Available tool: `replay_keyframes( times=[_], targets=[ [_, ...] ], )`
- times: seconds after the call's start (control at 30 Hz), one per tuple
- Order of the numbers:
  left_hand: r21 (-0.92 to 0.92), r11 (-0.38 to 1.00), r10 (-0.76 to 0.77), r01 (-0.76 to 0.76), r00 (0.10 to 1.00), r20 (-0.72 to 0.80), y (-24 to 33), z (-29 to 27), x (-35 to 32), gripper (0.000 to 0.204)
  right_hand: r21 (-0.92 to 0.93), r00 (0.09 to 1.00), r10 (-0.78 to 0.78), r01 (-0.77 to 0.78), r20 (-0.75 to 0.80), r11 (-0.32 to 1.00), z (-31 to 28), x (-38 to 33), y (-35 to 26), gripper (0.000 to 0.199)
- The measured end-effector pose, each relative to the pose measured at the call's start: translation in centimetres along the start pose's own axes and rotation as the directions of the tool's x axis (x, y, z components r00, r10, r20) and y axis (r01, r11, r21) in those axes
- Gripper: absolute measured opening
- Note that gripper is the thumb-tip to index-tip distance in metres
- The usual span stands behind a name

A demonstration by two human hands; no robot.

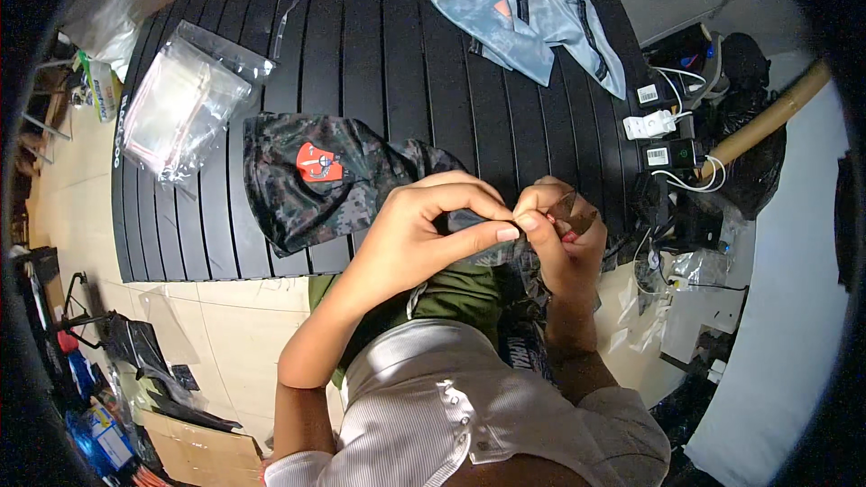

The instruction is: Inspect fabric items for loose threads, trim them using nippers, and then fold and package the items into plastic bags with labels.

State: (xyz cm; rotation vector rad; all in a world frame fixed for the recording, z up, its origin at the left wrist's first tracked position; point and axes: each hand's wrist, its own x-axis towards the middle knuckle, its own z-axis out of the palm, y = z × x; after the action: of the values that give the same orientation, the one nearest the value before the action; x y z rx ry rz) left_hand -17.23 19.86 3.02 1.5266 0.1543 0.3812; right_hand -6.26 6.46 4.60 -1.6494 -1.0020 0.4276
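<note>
A dark camouflage cloth piece (361,198) with a red emblem lies on the black slatted table (361,36). It runs from the left toward me and passes beneath my left hand (433,221). Thumb and forefinger of that hand are pinched together at the cloth's near end. My right hand (559,234) is closed too, its fingertips meeting the left ones at the same spot. Tucked in the right palm is a small brown pointed item (575,209) with a bit of red, whose kind I cannot make out. The fingers mostly hide the pinched part.
At the far right lies a crumpled light blue cloth piece (541,22) with dark strips. Clear plastic bags (185,108) are stacked on the left. White chargers (649,124) with cables line the right edge, near a bamboo pole (767,122). Cardboard (203,451) sits on the floor.
</note>
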Motion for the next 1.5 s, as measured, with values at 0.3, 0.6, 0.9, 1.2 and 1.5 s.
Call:
replay_keyframes(
  times=[0.3, 0.6, 0.9, 1.2, 1.5],
  targets=[
    [-0.355, 0.884, -0.280, 0.305, 0.952, 0.120, 0.2, -0.6, -0.1, 0.012, 0.118, 0.999, -0.025, 0.021, 0.030, 0.993, 0.1, 0.0, 0.4, 0.004],
    [-0.327, 0.883, -0.324, 0.337, 0.941, 0.097, -0.7, -0.2, 0.1, 0.012, -0.038, 0.995, 0.038, -0.034, 0.094, 0.999, -0.4, 0.5, -0.4, 0.006],
    [-0.560, 0.782, -0.352, 0.273, 0.936, -0.035, -2.9, -0.1, 0.5, 0.010, 0.173, 0.931, 0.363, -0.363, 0.029, 0.916, -0.4, 0.0, 1.6, 0.022],
    [-0.722, 0.565, -0.454, 0.400, 0.881, 0.133, -5.1, 0.2, 1.1, 0.015, -0.103, 0.954, 0.290, -0.282, 0.073, 0.954, -1.1, -0.6, 3.7, 0.015],
    [-0.704, 0.568, -0.427, 0.427, 0.884, 0.192, -4.7, 0.1, 1.8, 0.019, -0.507, 0.949, 0.196, -0.046, 0.246, 0.860, -4.6, 0.0, 1.0, 0.023]
  ],
)
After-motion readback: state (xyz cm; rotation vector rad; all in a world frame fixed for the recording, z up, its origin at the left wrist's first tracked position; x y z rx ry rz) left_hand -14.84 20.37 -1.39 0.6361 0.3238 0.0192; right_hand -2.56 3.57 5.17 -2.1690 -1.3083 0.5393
